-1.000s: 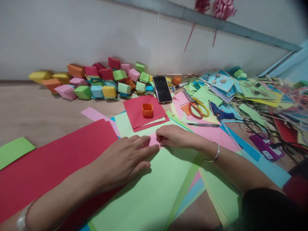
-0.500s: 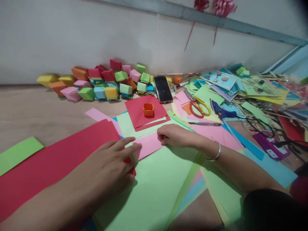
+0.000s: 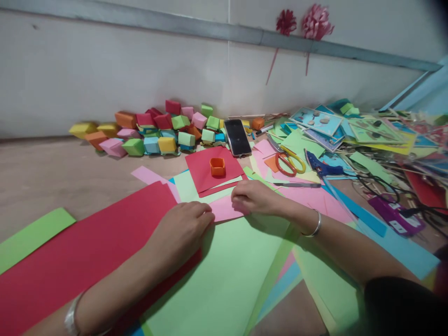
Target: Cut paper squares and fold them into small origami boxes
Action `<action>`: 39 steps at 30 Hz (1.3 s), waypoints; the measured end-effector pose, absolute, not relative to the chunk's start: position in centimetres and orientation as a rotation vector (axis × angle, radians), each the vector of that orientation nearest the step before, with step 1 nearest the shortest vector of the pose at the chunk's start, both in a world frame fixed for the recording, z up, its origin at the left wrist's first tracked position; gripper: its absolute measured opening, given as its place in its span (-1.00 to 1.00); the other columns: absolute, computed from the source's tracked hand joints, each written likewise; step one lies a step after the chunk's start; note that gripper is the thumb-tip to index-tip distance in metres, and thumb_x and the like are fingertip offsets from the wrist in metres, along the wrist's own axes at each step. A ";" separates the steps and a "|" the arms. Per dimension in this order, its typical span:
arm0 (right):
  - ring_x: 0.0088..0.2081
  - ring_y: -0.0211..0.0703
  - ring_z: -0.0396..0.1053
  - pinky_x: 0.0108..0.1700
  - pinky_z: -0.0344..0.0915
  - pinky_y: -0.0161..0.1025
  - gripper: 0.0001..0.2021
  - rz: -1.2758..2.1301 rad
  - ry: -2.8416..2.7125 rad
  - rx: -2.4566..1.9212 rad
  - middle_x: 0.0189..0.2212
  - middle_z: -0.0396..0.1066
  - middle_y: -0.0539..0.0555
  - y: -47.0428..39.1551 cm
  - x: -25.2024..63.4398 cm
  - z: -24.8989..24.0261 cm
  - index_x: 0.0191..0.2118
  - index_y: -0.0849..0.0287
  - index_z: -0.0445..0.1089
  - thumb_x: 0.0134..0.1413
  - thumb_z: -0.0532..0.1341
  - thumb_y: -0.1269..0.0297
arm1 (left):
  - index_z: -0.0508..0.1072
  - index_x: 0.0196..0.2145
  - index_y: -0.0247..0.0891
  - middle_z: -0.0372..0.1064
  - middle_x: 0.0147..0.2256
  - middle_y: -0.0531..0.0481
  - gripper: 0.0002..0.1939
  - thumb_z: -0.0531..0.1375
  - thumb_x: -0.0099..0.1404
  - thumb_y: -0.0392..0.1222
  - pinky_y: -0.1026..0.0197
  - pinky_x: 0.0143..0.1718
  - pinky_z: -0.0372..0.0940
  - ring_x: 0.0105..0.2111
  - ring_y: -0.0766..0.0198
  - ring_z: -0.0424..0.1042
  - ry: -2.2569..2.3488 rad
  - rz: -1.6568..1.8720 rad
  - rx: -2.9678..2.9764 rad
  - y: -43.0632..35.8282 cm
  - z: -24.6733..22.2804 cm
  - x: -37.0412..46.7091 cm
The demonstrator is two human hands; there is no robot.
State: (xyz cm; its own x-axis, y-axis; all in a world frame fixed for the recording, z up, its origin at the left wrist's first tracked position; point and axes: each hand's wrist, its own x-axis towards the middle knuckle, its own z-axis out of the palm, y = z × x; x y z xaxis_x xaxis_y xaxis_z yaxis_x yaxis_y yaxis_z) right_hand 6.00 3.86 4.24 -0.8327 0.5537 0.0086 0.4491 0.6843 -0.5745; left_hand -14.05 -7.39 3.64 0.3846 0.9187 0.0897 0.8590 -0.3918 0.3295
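Observation:
A pink paper strip (image 3: 224,209) lies across the top of a light green sheet (image 3: 224,261). My left hand (image 3: 187,224) is closed at the strip's left end, its fingers together and bent down over the paper. At the right end, my right hand (image 3: 250,197) grips the strip with curled fingers. Part of a large red sheet (image 3: 105,228) is under my left hand and forearm. Just beyond the strip, a small orange folded paper ring (image 3: 217,168) stands on red paper (image 3: 199,168).
Colourful paper blocks (image 3: 152,133) are piled by the wall, beside a phone (image 3: 238,137). To the right are scissors (image 3: 287,161), a blue glue gun (image 3: 322,164), a purple power strip (image 3: 395,215) and stacked cards (image 3: 317,121). A green strip (image 3: 38,235) lies at left.
My left hand has moved right and its spread fingers have closed onto the strip's left end. My right hand stays at the other end. The view has tilted up slightly.

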 end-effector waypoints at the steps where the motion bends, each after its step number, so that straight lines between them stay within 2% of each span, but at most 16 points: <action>1: -0.28 -0.21 0.32 -0.19 0.18 -0.28 -0.83 0.850 -2.568 -0.848 -0.36 0.43 0.08 4.1 6.1 4.1 -0.38 0.24 0.42 0.16 0.11 0.49 | 0.53 -0.38 -0.26 0.54 -0.30 -0.22 -0.66 -0.04 0.33 -0.31 0.10 -0.37 0.27 -0.31 0.05 0.47 1.664 0.403 2.399 -7.4 3.6 -14.2; 4: -0.25 -0.22 0.35 -0.14 0.25 -0.25 -0.76 0.933 -2.057 -0.956 -0.29 0.43 0.08 5.2 6.4 3.6 -0.23 0.23 0.41 0.12 0.02 0.50 | 0.50 -0.36 -0.24 0.53 -0.39 -0.12 -0.66 -0.04 0.36 -0.13 0.16 -0.45 0.24 -0.43 0.13 0.45 1.980 0.615 2.163 -7.2 4.2 -14.7; 7: -0.25 -0.24 0.36 -0.17 0.31 -0.26 -0.61 1.229 -1.715 -1.000 -0.26 0.42 0.06 5.9 6.5 3.3 -0.14 0.22 0.37 -0.14 0.05 0.57 | 0.45 -0.38 -0.20 0.46 -0.49 0.02 -0.69 0.05 0.32 0.03 0.19 -0.42 0.33 -0.49 0.20 0.45 1.957 1.013 1.641 -6.8 5.1 -14.8; 9: -0.23 -0.22 0.39 -0.19 0.34 -0.28 -0.55 1.534 -1.619 -0.958 -0.23 0.45 0.07 5.7 6.4 3.4 -0.15 0.21 0.37 -0.28 0.10 0.59 | 0.41 -0.44 -0.20 0.40 -0.51 0.06 -0.69 0.13 0.25 0.09 0.22 -0.44 0.37 -0.51 0.23 0.45 1.832 1.143 1.347 -6.6 5.4 -14.7; 11: -0.20 -0.20 0.41 -0.23 0.35 -0.30 -0.59 1.801 -1.602 -0.879 -0.20 0.48 0.10 4.9 6.2 3.7 -0.17 0.21 0.40 -0.27 0.18 0.57 | 0.38 -0.47 -0.21 0.38 -0.52 0.08 -0.65 0.21 0.18 0.14 0.23 -0.48 0.37 -0.54 0.26 0.43 1.738 1.185 1.184 -6.3 5.4 -14.7; 13: -0.25 -0.21 0.42 -0.32 0.33 -0.34 -0.73 1.913 -1.625 -0.867 -0.22 0.50 0.12 4.0 5.8 3.9 -0.22 0.22 0.44 -0.15 0.26 0.46 | 0.41 -0.46 -0.23 0.39 -0.51 0.07 -0.63 0.26 0.13 0.16 0.24 -0.51 0.36 -0.57 0.28 0.41 1.688 1.175 1.103 -6.2 5.2 -14.6; 15: -0.37 -0.28 0.38 -0.41 0.28 -0.38 -0.87 1.880 -1.657 -0.930 -0.33 0.50 0.10 3.1 5.4 4.1 -0.31 0.25 0.46 -0.01 0.26 0.33 | 0.45 -0.43 -0.26 0.41 -0.50 0.06 -0.61 0.28 0.09 0.16 0.25 -0.51 0.35 -0.59 0.31 0.39 1.649 1.140 1.053 -6.1 5.0 -14.5; 18: -0.51 -0.37 0.28 -0.47 0.20 -0.41 -0.83 1.770 -1.678 -1.012 -0.50 0.44 0.03 2.4 4.9 4.2 -0.46 0.26 0.43 0.07 0.21 0.30 | 0.49 -0.27 -0.29 0.46 -0.46 0.01 -0.57 0.26 0.10 0.14 0.23 -0.49 0.36 -0.56 0.29 0.40 1.630 1.066 1.031 -6.1 4.8 -14.3; 23: -0.56 -0.37 0.22 -0.49 0.13 -0.39 -0.82 1.490 -1.778 -1.083 -0.63 0.32 -0.05 1.6 4.9 4.4 -0.60 0.24 0.37 -0.04 0.21 0.36 | 0.41 0.01 -0.28 0.52 -0.16 -0.17 -0.48 0.19 0.17 0.07 0.09 -0.28 0.40 -0.23 0.07 0.50 1.808 1.048 1.429 -6.5 4.6 -14.0; 25: -0.59 -0.38 0.16 -0.52 0.09 -0.39 -0.81 1.400 -1.841 -1.076 -0.67 0.25 -0.09 1.1 4.9 4.5 -0.64 0.22 0.33 -0.09 0.22 0.37 | 0.41 0.03 -0.27 0.51 -0.10 -0.20 -0.48 0.17 0.19 0.07 0.06 -0.28 0.39 -0.23 0.04 0.50 1.850 0.998 1.565 -6.9 4.6 -13.7; 28: -0.59 -0.39 0.16 -0.51 0.11 -0.38 -0.82 1.404 -1.883 -1.006 -0.65 0.26 -0.09 0.1 4.8 4.7 -0.63 0.21 0.32 -0.09 0.23 0.35 | 0.42 0.02 -0.24 0.52 -0.16 -0.16 -0.50 0.15 0.22 0.10 0.08 -0.32 0.39 -0.31 0.07 0.51 1.691 0.860 1.588 -7.4 5.1 -13.2; 30: -0.55 -0.36 0.21 -0.48 0.15 -0.37 -0.84 1.462 -1.905 -0.918 -0.61 0.32 -0.07 -0.3 4.8 5.0 -0.58 0.21 0.37 -0.05 0.24 0.31 | 0.43 -0.01 -0.22 0.53 -0.19 -0.12 -0.53 0.18 0.21 0.10 0.10 -0.29 0.40 -0.27 0.08 0.51 1.477 0.825 1.532 -7.7 5.5 -12.8; 32: -0.50 -0.32 0.27 -0.43 0.21 -0.36 -0.83 1.521 -1.924 -0.812 -0.56 0.38 -0.03 -0.7 4.8 5.2 -0.54 0.21 0.41 -0.02 0.25 0.26 | 0.46 -0.10 -0.22 0.52 -0.31 -0.06 -0.57 0.24 0.17 0.11 0.15 -0.32 0.39 -0.31 0.11 0.50 1.308 0.783 1.427 -7.9 5.8 -12.5; 34: -0.47 -0.29 0.32 -0.39 0.24 -0.34 -0.83 1.549 -1.946 -0.746 -0.54 0.41 -0.01 -0.8 4.8 5.4 -0.53 0.20 0.42 0.00 0.24 0.26 | 0.47 -0.22 -0.24 0.48 -0.46 -0.02 -0.59 0.28 0.14 0.14 0.19 -0.44 0.36 -0.45 0.17 0.46 1.243 0.731 1.271 -8.2 5.9 -12.4; 36: -0.49 -0.30 0.28 -0.41 0.21 -0.34 -0.83 1.503 -1.963 -0.777 -0.57 0.36 -0.03 -0.8 4.9 5.5 -0.56 0.20 0.38 -0.02 0.21 0.29 | 0.47 -0.27 -0.25 0.48 -0.49 -0.02 -0.60 0.32 0.10 0.13 0.20 -0.49 0.34 -0.51 0.20 0.44 1.225 0.724 1.089 -8.3 5.8 -12.4; 39: -0.54 -0.35 0.13 -0.46 0.10 -0.35 -0.81 1.335 -1.955 -0.903 -0.65 0.18 -0.10 -0.3 5.1 5.5 -0.64 0.18 0.23 -0.09 0.18 0.35 | 0.51 -0.26 -0.26 0.55 -0.39 -0.10 -0.62 0.37 0.05 0.06 0.14 -0.42 0.40 -0.45 0.14 0.51 1.217 0.846 0.847 -8.2 5.2 -12.8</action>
State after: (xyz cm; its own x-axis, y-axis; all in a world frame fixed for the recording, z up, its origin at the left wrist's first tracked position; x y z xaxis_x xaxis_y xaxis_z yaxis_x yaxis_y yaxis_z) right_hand 5.06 -0.26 5.49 -0.5900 0.8014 0.0987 0.1996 0.2632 -0.9439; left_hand -12.81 -8.15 5.23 0.1443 0.8927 -0.4270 -0.0893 0.4415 0.8928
